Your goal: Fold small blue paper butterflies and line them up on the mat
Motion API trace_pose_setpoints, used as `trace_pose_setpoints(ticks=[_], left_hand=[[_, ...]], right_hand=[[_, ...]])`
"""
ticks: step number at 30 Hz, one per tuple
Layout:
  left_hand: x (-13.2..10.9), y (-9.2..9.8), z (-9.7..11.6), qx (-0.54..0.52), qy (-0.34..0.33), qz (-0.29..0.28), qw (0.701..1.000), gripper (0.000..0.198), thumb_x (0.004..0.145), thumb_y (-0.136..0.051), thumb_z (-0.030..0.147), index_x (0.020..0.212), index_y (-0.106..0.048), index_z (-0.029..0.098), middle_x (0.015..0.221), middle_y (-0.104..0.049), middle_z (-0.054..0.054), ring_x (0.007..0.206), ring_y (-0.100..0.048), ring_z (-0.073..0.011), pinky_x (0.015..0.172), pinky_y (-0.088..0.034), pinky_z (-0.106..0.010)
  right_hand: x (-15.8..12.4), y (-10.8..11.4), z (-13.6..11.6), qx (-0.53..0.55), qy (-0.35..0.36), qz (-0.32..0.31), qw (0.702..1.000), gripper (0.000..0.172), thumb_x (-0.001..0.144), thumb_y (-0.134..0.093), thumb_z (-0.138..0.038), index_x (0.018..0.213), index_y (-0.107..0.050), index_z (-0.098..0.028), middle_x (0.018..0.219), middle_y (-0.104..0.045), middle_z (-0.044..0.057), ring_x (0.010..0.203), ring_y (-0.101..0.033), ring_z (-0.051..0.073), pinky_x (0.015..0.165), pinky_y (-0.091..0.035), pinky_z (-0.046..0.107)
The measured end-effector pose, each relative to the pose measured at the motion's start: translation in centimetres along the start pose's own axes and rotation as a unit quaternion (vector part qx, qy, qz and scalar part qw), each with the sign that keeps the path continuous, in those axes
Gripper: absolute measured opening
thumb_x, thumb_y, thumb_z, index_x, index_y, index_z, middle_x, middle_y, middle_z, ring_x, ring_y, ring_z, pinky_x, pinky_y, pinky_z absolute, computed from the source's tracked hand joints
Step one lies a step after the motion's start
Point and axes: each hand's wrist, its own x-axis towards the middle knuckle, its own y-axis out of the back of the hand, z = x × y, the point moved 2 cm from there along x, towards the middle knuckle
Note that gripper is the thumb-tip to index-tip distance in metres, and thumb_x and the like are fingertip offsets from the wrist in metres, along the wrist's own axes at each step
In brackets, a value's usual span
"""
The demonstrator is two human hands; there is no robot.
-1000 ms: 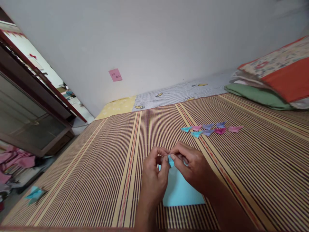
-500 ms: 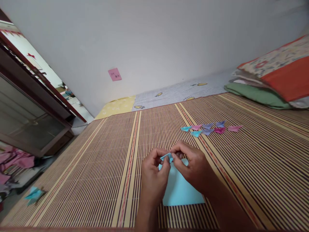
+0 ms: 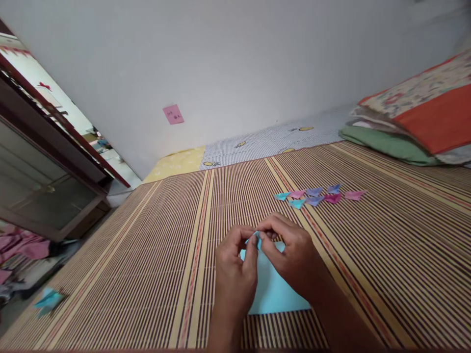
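Note:
Between the fingertips of both hands is a small folded piece of light-blue paper (image 3: 256,239), mostly hidden by the fingers. My left hand (image 3: 237,260) pinches it from the left, thumb on the near side. From the right, my right hand (image 3: 289,250) grips it between thumb and bent fingers, the two thumbs close together. Beneath the hands a light-blue sheet of paper (image 3: 277,291) lies flat on the striped mat (image 3: 147,264), partly covered by them. Beyond, several small folded paper shapes (image 3: 314,200) in blue, pink and purple lie in two rows.
A crumpled blue paper piece (image 3: 49,300) lies at the mat's left edge. Folded bedding and a pillow (image 3: 430,122) are stacked at the right. A white wall (image 3: 235,63) with a pink note (image 3: 173,114) rises behind; a glass-panelled cabinet (image 3: 47,191) stands left.
The fingertips have closed further over the folded blue paper, so less of it shows. My right thumb has come nearer to the left one. The view has shifted slightly.

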Motion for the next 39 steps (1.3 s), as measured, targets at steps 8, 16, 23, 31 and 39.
trace_pose_setpoints(ticks=[8, 16, 23, 31, 39], left_hand=[[0.2, -0.2, 0.4, 0.080, -0.065, 0.025, 0.994, 0.014, 0.096, -0.054, 0.011, 0.095, -0.065, 0.020, 0.092, -0.065, -0.002, 0.086, -0.063, -0.0157, 0.076, -0.050, -0.030], [0.1, -0.4, 0.5, 0.092, -0.122, 0.031, 0.988, 0.017, 0.096, -0.053, 0.006, 0.093, -0.061, 0.020, 0.092, -0.064, -0.002, 0.088, -0.062, -0.0153, 0.077, -0.051, -0.029], [0.2, -0.5, 0.4, 0.084, -0.097, 0.041, 0.991, 0.016, 0.096, -0.053, 0.008, 0.092, -0.063, 0.021, 0.092, -0.065, -0.003, 0.087, -0.064, -0.0162, 0.076, -0.052, -0.030], [0.2, 0.0, 0.0, 0.077, -0.046, 0.073, 0.993, 0.015, 0.096, -0.056, 0.013, 0.087, -0.063, 0.022, 0.120, -0.067, -0.006, 0.118, -0.061, -0.0229, 0.093, -0.050, -0.039], [-0.1, -0.3, -0.6, 0.021, 0.012, 0.070, 0.997, 0.010, 0.097, -0.056, 0.021, 0.090, -0.063, 0.022, 0.114, -0.068, -0.006, 0.102, -0.068, -0.0200, 0.083, -0.055, -0.034]], right_hand=[[-0.1, 0.0, -0.2, 0.002, 0.005, 0.017, 1.000, 0.018, 0.082, -0.053, -0.004, 0.086, -0.064, -0.018, 0.083, -0.062, 0.002, 0.078, -0.060, 0.017, 0.070, -0.047, 0.030], [0.0, -0.3, -0.3, -0.006, 0.006, 0.037, 0.999, 0.016, 0.083, -0.052, -0.004, 0.079, -0.060, -0.018, 0.078, -0.059, 0.001, 0.072, -0.058, 0.016, 0.068, -0.046, 0.030], [0.1, 0.1, -0.3, -0.006, 0.010, 0.058, 0.998, 0.017, 0.083, -0.050, -0.005, 0.078, -0.057, -0.019, 0.076, -0.059, 0.001, 0.072, -0.058, 0.017, 0.067, -0.046, 0.030], [0.1, 0.4, -0.4, 0.011, -0.012, 0.057, 0.998, 0.013, 0.084, -0.052, -0.008, 0.080, -0.059, -0.019, 0.077, -0.060, 0.001, 0.073, -0.059, 0.017, 0.067, -0.048, 0.030], [0.2, 0.4, -0.2, 0.025, -0.002, 0.044, 0.999, 0.015, 0.085, -0.052, -0.008, 0.080, -0.059, -0.020, 0.078, -0.062, 0.001, 0.074, -0.061, 0.017, 0.068, -0.048, 0.030]])
